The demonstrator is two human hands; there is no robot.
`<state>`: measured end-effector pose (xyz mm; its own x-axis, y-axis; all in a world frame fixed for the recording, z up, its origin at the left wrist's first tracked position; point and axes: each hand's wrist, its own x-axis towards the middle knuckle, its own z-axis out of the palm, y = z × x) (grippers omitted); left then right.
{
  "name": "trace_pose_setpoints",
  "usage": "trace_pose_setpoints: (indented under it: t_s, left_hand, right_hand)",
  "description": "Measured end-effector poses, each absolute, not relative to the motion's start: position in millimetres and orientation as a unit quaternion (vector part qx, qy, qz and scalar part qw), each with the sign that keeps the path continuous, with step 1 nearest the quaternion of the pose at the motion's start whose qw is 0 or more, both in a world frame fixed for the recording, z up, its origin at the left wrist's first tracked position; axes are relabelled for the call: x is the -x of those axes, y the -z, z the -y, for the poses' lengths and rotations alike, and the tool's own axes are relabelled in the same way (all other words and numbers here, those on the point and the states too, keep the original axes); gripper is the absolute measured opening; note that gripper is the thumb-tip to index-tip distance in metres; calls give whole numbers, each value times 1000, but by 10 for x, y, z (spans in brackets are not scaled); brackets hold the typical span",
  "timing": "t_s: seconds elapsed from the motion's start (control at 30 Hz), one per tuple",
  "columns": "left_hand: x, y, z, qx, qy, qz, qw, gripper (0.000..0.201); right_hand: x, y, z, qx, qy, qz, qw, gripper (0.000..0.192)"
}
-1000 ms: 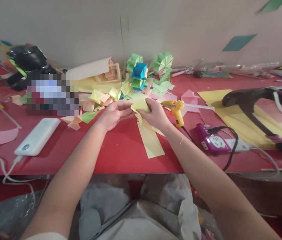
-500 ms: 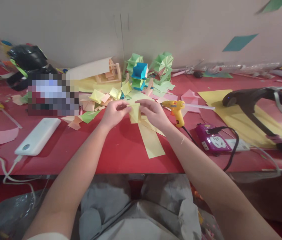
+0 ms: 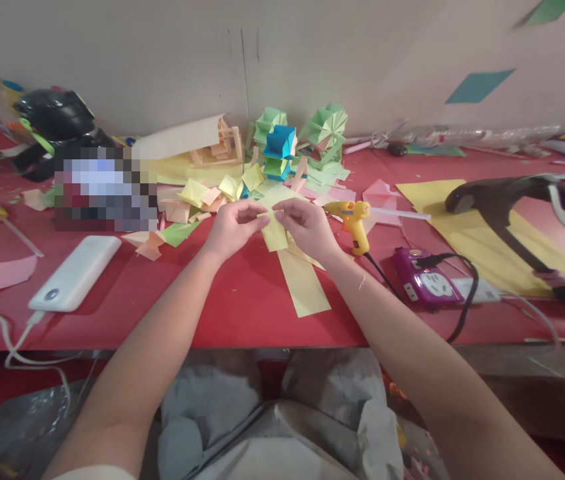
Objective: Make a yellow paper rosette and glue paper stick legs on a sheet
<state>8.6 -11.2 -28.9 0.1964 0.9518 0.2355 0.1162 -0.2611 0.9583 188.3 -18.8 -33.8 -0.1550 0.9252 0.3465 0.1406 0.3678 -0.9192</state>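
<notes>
Between my hands is a small piece of pale yellow paper (image 3: 275, 237), its lower end hanging down. My left hand (image 3: 235, 228) pinches its upper left edge between thumb and fingers. On the other side my right hand (image 3: 306, 225) pinches the upper right edge, the two thumbs close together. Below the right hand lie yellow paper strips (image 3: 306, 283) on the red table. Just right of that hand rests a yellow hot glue gun (image 3: 355, 223) with a clear glue stick in its back.
Folded paper pieces (image 3: 195, 192) and a blue-green paper lantern shape (image 3: 280, 152) stand behind my hands. To the left is a white power bank (image 3: 76, 273) with a cable. A purple power socket (image 3: 425, 279) and a black headset strap (image 3: 507, 220) lie at right.
My hands have drawn slightly closer together on the yellow paper. The paper has tilted, its lower end shifting a little to the right.
</notes>
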Motion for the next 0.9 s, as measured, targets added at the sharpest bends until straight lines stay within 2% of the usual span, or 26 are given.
trace_pose_setpoints:
  t_s: [0.17,0.47,0.73,0.9]
  left_hand:
    - [-71,307,76,-630,-481,-423,439,40]
    - [-23,367,17,-578,-496,-412,499,38]
    - [-57,259,82,-592,-447,-395,542,44]
    - [-60,230,129,-653,-446,-436,431,40]
  right_hand:
    - [-1883,343,175,399,-427,631,510,27]
    - [-1890,306,211,386,-514,583,497,27]
    - [-1875,365,181,458,-390,619,505,21]
    - [-1865,361,183,463,-372,627,503,22]
